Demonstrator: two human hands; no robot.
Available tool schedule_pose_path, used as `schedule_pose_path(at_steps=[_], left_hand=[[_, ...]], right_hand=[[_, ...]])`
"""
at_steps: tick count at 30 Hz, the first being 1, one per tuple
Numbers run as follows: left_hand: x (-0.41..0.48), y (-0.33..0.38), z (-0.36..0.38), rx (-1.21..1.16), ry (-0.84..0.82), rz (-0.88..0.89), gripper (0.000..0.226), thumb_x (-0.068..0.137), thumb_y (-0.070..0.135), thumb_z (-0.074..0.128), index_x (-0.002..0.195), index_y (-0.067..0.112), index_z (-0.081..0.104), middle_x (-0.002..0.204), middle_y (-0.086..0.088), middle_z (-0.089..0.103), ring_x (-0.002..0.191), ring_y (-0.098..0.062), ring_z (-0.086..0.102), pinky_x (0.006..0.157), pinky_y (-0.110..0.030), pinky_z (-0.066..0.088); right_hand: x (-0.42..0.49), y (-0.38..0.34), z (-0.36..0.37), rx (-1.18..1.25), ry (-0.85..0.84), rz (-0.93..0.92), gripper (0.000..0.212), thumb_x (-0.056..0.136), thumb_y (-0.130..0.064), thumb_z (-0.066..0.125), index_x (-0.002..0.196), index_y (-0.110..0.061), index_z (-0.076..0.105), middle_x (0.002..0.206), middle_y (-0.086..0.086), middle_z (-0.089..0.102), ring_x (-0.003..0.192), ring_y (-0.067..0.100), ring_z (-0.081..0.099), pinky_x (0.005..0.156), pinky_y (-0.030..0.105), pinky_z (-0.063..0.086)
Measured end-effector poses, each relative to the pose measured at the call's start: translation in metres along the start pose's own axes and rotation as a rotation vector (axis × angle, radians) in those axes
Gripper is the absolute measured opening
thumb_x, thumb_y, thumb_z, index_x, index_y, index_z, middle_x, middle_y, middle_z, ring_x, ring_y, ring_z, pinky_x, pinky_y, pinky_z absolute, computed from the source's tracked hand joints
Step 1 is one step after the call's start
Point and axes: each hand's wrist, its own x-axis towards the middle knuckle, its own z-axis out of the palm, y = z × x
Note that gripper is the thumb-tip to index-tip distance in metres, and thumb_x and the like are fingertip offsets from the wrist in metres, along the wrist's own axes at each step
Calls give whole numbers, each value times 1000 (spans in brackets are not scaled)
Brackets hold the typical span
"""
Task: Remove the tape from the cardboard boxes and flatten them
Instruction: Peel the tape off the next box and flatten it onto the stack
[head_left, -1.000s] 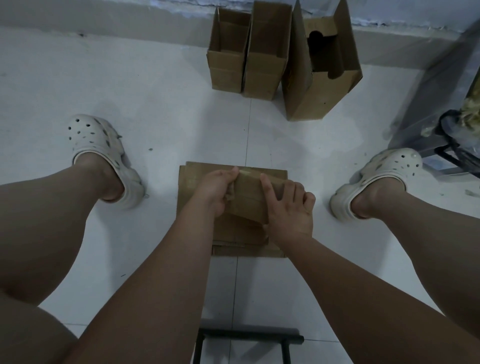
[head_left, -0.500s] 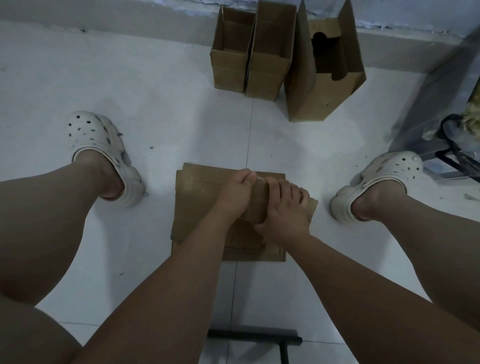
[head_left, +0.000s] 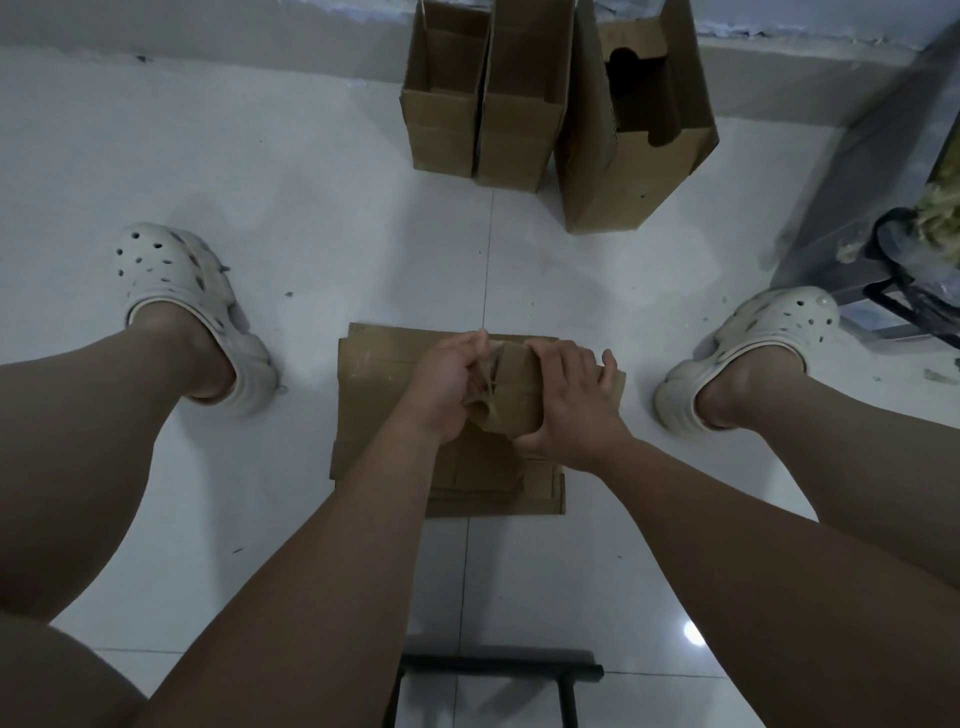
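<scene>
On the far left a pale clog (head_left: 176, 291) with round holes stands flat on the white tile floor (head_left: 311, 208), with a bare leg rising from it toward the near edge. Right of that foot, in the middle of the floor, lies a pile of flattened cardboard (head_left: 374, 395), its sheets stacked a little out of line.

Over the pile the left hand (head_left: 449, 384) curls its fingers round the left end of a small box (head_left: 511, 395), where a strip of clear, crumpled tape (head_left: 488, 374) shows between the fingers and the cardboard. Whether the fingers pinch the tape or only the box end cannot be told. The small box is held just above the pile, between the two hands. The right hand (head_left: 576, 410) grips its right side, fingers spread over the top and thumb on the near side.

Far beyond the hands, against the wall, stand three open boxes: a narrow box (head_left: 441, 130), a second narrow box (head_left: 519, 135) touching it, and a larger box (head_left: 623, 171) just to the right with a cut-out in its flap. At the near edge, below the arms, a black metal frame (head_left: 498, 675) shows.

Right of the hands the other clog (head_left: 753, 343) rests on the floor. Further right stands a dark stand (head_left: 893, 280), partly out of view.
</scene>
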Motion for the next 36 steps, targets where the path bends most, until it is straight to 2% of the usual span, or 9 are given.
schedule_pose_path(at_steps=[9,16,19,22,24,26,30,32,36], left_hand=[[-2,-5,-7,-299,42,-62,28,100,24,40,90,6,59,81,-11,66,75,-23,64,74,-36,52],[-9,-16,-8,-638,118,-171,37,100,25,40,124,-1,51,119,-23,59,115,-36,55,99,-48,42],[-11,-14,-11,-631,146,-165,35,97,29,46,111,1,61,106,-18,66,102,-31,62,93,-43,48],[-9,-7,-7,-115,242,-136,28,93,40,53,97,13,60,95,-9,66,86,-24,63,78,-38,51],[-7,-8,-4,328,305,-100,35,90,47,55,109,17,48,104,-4,57,86,-19,57,67,-32,48],[-7,-13,-2,525,320,-32,42,91,46,53,120,18,45,107,2,52,90,-16,53,64,-28,41],[-9,-21,0,875,458,145,37,99,41,40,81,16,60,74,0,59,71,-19,55,62,-29,41],[-11,-25,3,732,522,117,34,98,37,41,78,16,59,73,-2,60,69,-19,55,66,-33,45],[-19,-30,19,-258,547,-97,22,98,26,49,82,20,63,82,-3,67,78,-20,64,66,-31,53]], right_hand=[[5,0,1,23,36,-39,99,64,-48,77,145,-19,29,139,8,33,131,28,28,116,53,-1],[3,-1,5,39,-32,-23,99,65,-50,76,144,-21,25,140,6,29,132,27,26,116,53,-1],[3,-5,9,26,-41,-7,100,65,-51,76,145,-22,23,140,7,28,133,27,24,116,53,-2],[5,-7,11,41,-62,47,102,66,-52,75,146,-24,18,140,6,28,132,27,25,116,53,2],[6,-3,10,39,-65,78,103,66,-53,75,146,-25,17,138,6,29,130,26,27,115,52,6],[4,-2,11,6,-62,72,103,66,-54,74,146,-25,17,138,5,30,130,27,28,114,51,8],[6,-8,18,-42,-31,49,102,65,-57,72,145,-27,16,141,5,29,131,26,26,114,52,7],[7,-8,20,-30,-40,39,102,65,-57,72,143,-28,14,140,5,28,131,27,26,113,53,6],[9,-1,20,35,-57,161,103,64,-62,71,138,-33,7,136,6,29,129,27,27,112,53,9]])
